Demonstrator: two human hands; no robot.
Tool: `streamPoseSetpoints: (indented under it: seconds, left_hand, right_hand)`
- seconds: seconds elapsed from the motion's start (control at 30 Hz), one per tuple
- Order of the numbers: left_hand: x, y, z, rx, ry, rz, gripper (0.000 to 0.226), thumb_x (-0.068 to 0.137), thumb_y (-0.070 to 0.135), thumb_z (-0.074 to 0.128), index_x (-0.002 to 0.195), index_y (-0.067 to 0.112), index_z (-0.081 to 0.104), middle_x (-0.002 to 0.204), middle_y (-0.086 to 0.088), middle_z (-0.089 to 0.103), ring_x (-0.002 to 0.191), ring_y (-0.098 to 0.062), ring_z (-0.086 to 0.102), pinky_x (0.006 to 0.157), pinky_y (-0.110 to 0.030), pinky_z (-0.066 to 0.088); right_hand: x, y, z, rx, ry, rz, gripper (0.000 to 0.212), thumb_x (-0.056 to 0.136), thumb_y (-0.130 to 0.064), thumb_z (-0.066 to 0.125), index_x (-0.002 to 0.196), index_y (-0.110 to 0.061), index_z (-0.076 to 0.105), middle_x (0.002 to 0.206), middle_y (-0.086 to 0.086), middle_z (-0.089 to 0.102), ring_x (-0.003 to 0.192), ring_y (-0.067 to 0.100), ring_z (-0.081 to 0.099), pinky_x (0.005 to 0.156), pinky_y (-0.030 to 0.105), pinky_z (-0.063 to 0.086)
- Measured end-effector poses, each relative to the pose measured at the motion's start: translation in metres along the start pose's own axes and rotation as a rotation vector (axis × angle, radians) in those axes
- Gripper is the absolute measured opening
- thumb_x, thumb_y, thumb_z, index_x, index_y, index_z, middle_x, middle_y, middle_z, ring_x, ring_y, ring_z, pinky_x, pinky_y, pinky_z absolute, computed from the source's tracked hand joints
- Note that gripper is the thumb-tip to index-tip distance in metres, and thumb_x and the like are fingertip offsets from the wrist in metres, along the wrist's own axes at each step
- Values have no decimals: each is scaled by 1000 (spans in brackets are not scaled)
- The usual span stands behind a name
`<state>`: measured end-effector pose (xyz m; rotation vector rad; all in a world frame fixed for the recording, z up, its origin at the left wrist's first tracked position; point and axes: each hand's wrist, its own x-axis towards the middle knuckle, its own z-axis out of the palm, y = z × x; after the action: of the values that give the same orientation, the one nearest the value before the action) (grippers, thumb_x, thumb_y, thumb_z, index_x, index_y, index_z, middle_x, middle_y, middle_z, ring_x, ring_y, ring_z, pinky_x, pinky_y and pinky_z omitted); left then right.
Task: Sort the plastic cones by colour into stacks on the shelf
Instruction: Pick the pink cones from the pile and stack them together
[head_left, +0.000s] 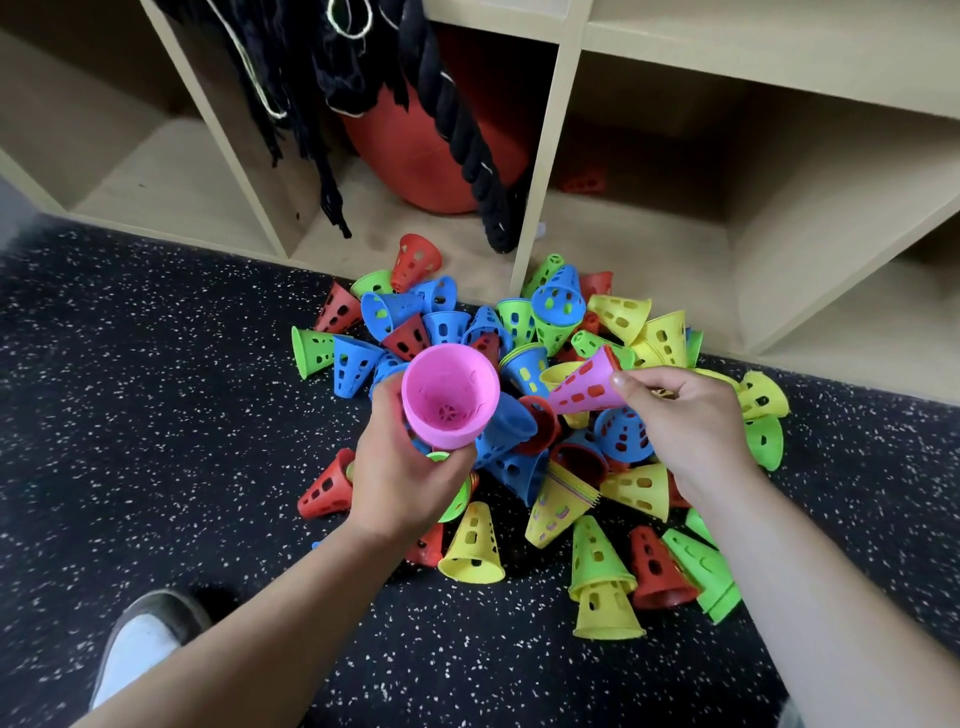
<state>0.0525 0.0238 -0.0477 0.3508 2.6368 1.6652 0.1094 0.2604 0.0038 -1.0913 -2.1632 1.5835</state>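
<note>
Two pink cones are in my hands, above the mixed pile of cones on the floor. Left hand is closed around the upturned pink cone, its wide mouth facing up toward me. Right hand pinches the second pink cone at its wide end; its long axis lies roughly level, narrow tip pointing up-left toward the pile, not yet at the open mouth. The two cones sit near each other, not touching. My reading: the tip must swing down and left into the mouth to nest. Shelf is just beyond the pile; one red cone lies in its compartment.
</note>
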Motion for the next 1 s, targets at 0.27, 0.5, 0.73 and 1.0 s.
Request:
streamPoseSetpoints:
  seconds: [0.27,0.5,0.73,1.0]
  left_hand:
    - [11,0,11,92,-15,-28,66,72,26,87,114,42,39,105,22,57,92,1,59,73,-15,46]
    - [15,11,24,115,-31,11,66,72,26,84,125,31,44,109,15,59,99,-13,65,80,-35,54]
    - [20,10,26,87,-27,-7,66,70,31,81,125,25,47,111,12,60,101,-13,64,82,-33,53]
    - [20,1,12,77,67,-75,65,69,21,85,118,31,43,101,20,57,88,-2,56,72,-5,40]
  right_hand:
    - [-15,-67,-8,169,-200,-358,18,83,-17,78,75,-34,79,83,-13,68,73,5,58,72,23,43]
    - [-34,-74,24,15,-355,-451,22,67,-13,89,69,-29,74,78,-10,66,57,8,41,56,16,37]
    - [-29,-69,23,168,-213,-468,16,66,-34,85,75,-25,75,80,-2,67,72,12,59,72,24,49]
    - [8,-51,-13,183,132,-368,7,84,-38,75,84,-31,74,75,-14,68,69,7,56,69,29,47]
